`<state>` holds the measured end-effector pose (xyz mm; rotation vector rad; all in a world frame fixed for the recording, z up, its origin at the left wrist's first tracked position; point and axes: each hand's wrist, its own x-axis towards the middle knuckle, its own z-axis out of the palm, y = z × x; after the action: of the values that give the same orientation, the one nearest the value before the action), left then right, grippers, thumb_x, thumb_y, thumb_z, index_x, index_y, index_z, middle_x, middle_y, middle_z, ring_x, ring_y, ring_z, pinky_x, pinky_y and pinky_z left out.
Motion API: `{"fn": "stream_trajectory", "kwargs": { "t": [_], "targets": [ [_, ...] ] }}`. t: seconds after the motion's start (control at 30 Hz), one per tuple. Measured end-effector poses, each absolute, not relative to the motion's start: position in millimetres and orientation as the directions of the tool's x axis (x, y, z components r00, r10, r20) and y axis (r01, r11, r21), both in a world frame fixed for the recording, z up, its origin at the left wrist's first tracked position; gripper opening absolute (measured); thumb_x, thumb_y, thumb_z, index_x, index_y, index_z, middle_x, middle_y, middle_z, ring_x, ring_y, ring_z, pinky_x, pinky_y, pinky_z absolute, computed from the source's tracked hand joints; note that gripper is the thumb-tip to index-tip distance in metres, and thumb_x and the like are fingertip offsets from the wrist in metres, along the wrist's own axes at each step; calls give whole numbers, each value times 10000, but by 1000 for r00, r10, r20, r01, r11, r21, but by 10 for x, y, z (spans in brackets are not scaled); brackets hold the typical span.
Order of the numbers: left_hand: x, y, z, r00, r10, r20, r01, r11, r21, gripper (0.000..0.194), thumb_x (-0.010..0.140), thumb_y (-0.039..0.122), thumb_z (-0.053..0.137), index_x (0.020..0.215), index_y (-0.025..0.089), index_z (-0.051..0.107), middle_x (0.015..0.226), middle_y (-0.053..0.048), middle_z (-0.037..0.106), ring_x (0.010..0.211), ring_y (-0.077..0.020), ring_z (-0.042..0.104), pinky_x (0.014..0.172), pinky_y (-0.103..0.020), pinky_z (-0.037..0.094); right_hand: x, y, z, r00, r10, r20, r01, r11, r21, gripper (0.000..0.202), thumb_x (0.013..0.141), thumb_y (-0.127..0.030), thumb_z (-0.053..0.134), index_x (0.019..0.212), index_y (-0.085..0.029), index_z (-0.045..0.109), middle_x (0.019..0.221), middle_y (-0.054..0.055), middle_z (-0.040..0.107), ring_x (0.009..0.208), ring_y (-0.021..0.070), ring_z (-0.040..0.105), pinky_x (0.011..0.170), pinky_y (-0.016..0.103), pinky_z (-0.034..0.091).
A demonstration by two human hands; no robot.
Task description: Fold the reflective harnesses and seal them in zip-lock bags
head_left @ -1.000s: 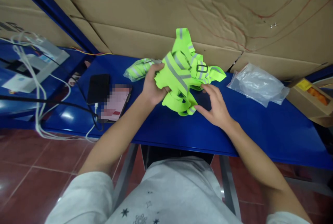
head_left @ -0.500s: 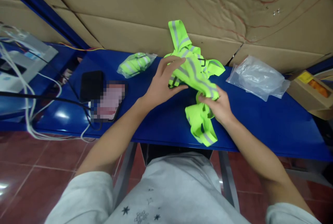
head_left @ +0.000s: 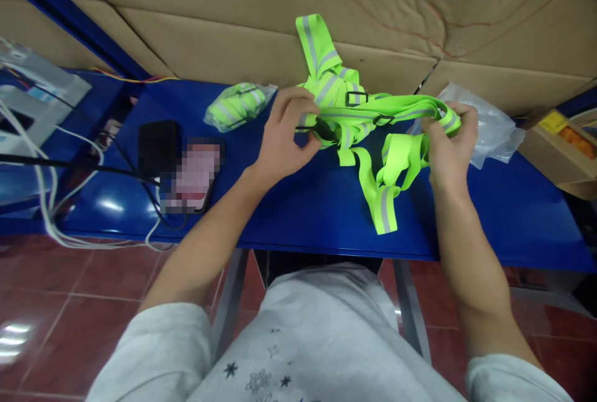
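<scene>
Neon-yellow reflective straps (head_left: 396,106) with grey stripes and black buckles lie tangled at the back of the blue table. My left hand (head_left: 289,131) is closed on one end of the straps, beside a black buckle. Further right, my right hand (head_left: 452,140) grips a folded bundle of the same straps, fingers wrapped over it. Between the two hands the straps run roughly level and fairly taut. One loop leans up against the cardboard behind, and loose ends hang down onto the table below my right hand.
A bagged bundle of similar straps (head_left: 237,106) lies left of my left hand. Near it are a black square object (head_left: 158,147), a phone (head_left: 196,175) and white cables (head_left: 51,203). Clear plastic bags (head_left: 497,134) and a cardboard box (head_left: 559,150) sit on the right.
My right hand has moved right and away from me, drawing the straps out sideways. My left hand, half open before, has closed on the straps.
</scene>
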<state>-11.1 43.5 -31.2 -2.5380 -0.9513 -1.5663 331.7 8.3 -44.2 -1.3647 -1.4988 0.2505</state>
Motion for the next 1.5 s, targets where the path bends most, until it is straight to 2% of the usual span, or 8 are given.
{"fn": "stream_trajectory", "kwargs": {
  "t": [0.1,0.27,0.43,0.53,0.7,0.83,1.23,1.5],
  "targets": [
    [-122,473,-295,246,510,824,483,-802,352,223,908,332,687,1062,257,546,1263,-101,593,1230,-272,594,1061,-518,540,3325,89,-421,297,709,640,750,242,-616,534,910,-413,688,1349,-202,469,1314,224,562,1167,355,563,977,567,463],
    [-57,536,-366,232,661,713,161,-750,642,438,928,632,704,1051,259,509,999,-29,629,941,-179,638,866,-410,587,2827,-228,-184,30,588,808,856,402,-325,391,1012,-346,556,1390,-246,549,1368,192,584,1364,370,525,1142,630,396],
    [50,418,-387,423,737,527,-108,-536,837,489,866,605,795,1014,238,508,998,-21,634,930,-178,665,820,-340,567,2360,-476,-182,-235,749,619,746,547,-380,456,1026,-458,584,1444,-280,552,1307,101,728,1223,329,682,1060,538,503],
    [55,326,-336,599,643,478,-172,-479,861,401,895,479,793,976,226,493,1087,-63,670,1019,-199,683,871,-339,565,2322,-448,-245,-256,792,554,732,533,-424,304,1021,-420,626,1266,-246,672,1139,79,792,1043,277,745,953,451,541],
    [48,224,-301,642,503,579,76,-793,604,132,935,133,620,940,214,516,1176,-112,662,1114,-214,653,970,-385,542,2452,-363,-276,-379,816,437,778,537,-327,465,963,-489,706,1333,-211,658,1303,136,724,1214,339,675,1016,494,467],
    [62,192,-315,697,358,621,203,-929,308,250,889,-16,457,927,214,548,1320,-125,648,1312,-252,591,1087,-459,505,2496,-365,-261,-433,842,321,800,523,-294,684,931,-582,714,1480,-214,539,1467,160,628,1334,385,585,1070,521,413],
    [69,119,-294,736,463,494,435,-882,179,348,934,305,669,1268,213,638,1470,-168,617,1381,-360,570,1083,-516,479,2465,-350,-326,-420,833,361,824,517,-233,744,949,-619,658,1539,-193,504,1340,177,683,1222,391,628,1031,527,451],
    [80,167,-346,820,372,436,423,-906,-23,330,923,218,643,1234,109,643,1407,-224,652,1305,-388,614,1024,-520,502,2417,-377,-314,-476,816,328,831,539,-134,635,1015,-634,534,1434,-163,606,1206,159,727,1144,359,653,991,481,461]
  ]
}}
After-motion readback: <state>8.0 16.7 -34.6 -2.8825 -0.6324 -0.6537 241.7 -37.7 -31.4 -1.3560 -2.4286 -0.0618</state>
